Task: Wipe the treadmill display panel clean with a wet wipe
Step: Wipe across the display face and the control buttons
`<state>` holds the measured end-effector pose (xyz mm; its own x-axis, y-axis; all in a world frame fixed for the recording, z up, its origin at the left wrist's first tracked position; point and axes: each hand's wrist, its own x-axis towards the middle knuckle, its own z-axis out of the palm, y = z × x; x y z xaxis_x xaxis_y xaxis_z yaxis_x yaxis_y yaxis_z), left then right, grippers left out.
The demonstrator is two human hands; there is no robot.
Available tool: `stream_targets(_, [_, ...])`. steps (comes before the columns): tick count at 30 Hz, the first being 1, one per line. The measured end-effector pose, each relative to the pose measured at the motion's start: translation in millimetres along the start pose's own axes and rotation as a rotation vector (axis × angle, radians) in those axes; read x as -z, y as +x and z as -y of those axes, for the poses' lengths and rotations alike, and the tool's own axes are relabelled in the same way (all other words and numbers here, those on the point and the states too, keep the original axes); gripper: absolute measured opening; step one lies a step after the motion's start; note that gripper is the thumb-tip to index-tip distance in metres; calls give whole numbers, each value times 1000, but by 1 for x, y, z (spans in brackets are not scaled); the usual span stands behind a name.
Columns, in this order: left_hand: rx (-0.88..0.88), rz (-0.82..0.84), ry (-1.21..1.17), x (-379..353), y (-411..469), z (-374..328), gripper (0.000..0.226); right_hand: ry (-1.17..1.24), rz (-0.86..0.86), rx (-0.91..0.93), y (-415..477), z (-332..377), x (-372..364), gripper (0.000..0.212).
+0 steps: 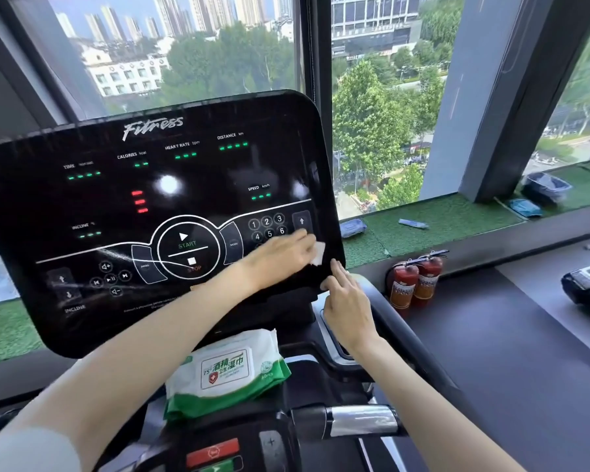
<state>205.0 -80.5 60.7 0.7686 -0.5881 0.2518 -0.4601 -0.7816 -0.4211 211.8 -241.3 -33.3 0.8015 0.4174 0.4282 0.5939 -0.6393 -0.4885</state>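
Head view, left hand [280, 255] pressing wet wipe [318, 253] on display panel [116, 199] (lower right)

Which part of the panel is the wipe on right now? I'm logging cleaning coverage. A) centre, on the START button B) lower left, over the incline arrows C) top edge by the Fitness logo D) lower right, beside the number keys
D: the left hand presses the wipe against the panel at its lower right, just right of the number keys, while the right hand steadies that corner.
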Motion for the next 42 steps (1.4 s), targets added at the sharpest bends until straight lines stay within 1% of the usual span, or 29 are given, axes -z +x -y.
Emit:
stream_targets(1, [97,-51,5,1,3,10,23,-3,0,-7,0,0,0,22])
stream_targets(3, [404,-234,-135,4,10,24,23,-8,-10,-11,-1,2,-1,23])
stream_targets(4, [501,-285,-181,3,11,22,27,-9,-22,-6,-2,3,-2,23])
stream_targets(5, [469,-297,-167,3,13,18,31,-11,-38,3,-2,5,-2,24])
stream_targets(8, [-33,-84,75,0,7,3,29,-36,-73,48,0,9,-4,33])
stream_targets(9, [-45,-71,99,5,5,8,28,-37,-80,63,0,10,-3,38])
stream_targets(10, [66,-75,41,9,6,14,28,-35,-83,75,0,11,-3,44])
stream_targets(11, [251,-121,-66,11,9,23,31,-38,-78,84,1,12,-3,52])
stream_targets(13, [654,-331,-261,10,11,32,36,-81,-45,105,2,15,-4,69])
stream_targets(14, [710,-396,-292,8,10,29,36,-109,-21,118,2,16,-6,76])
stream_targets(15, [651,-386,-271,4,8,24,38,-128,2,128,3,18,-7,79])
stream_targets(18, [130,0,-163,2,-14,6,42,-136,35,150,2,22,-11,78])
stream_targets(19, [80,60,-128,7,-19,12,41,-132,36,152,2,23,-10,77])
stream_targets(20, [142,43,-109,10,-20,22,37,-129,31,150,2,25,-9,77])
stream_targets(23, [616,-324,-270,12,-19,49,34,-132,21,145,1,29,-10,75])
stream_targets(24, [690,-404,-280,10,-21,49,34,-132,24,147,1,30,-12,75])
stream_targets(25, [654,-388,-255,7,-22,45,37,-138,29,152,1,31,-14,75])
stream_targets(28, [152,-1,-145,2,-39,19,45,-170,52,158,0,34,-18,73])
stream_targets(29, [64,79,-112,5,-44,21,45,-176,55,155,0,35,-18,72])
stream_targets(30, [84,65,-94,7,-45,28,44,-182,58,154,-1,35,-19,72])
stream_targets(31, [185,-15,-115,8,-44,36,42,-188,61,155,-2,35,-19,72])
stream_targets(34, [654,-392,-294,6,-41,48,36,-196,66,158,-3,35,-22,74])
stream_targets(35, [683,-416,-297,3,-42,42,35,-201,64,159,-3,35,-23,74])
stream_targets(36, [595,-338,-263,0,-43,32,37,-207,64,159,-2,35,-23,74])
stream_targets(38, [209,-26,-201,-9,-54,12,39,-217,62,158,-1,36,-24,74])
stream_targets(39, [93,87,-187,-10,-60,10,38,-222,62,158,-1,36,-23,73])
stream_targets(40, [87,94,-181,-8,-62,16,38,-228,65,158,-1,36,-23,73])
stream_targets(41, [162,22,-187,-8,-61,25,37,-234,70,156,-1,36,-23,73])
stream_targets(42, [303,-92,-222,-6,-59,35,35,-238,72,154,-1,36,-23,72])
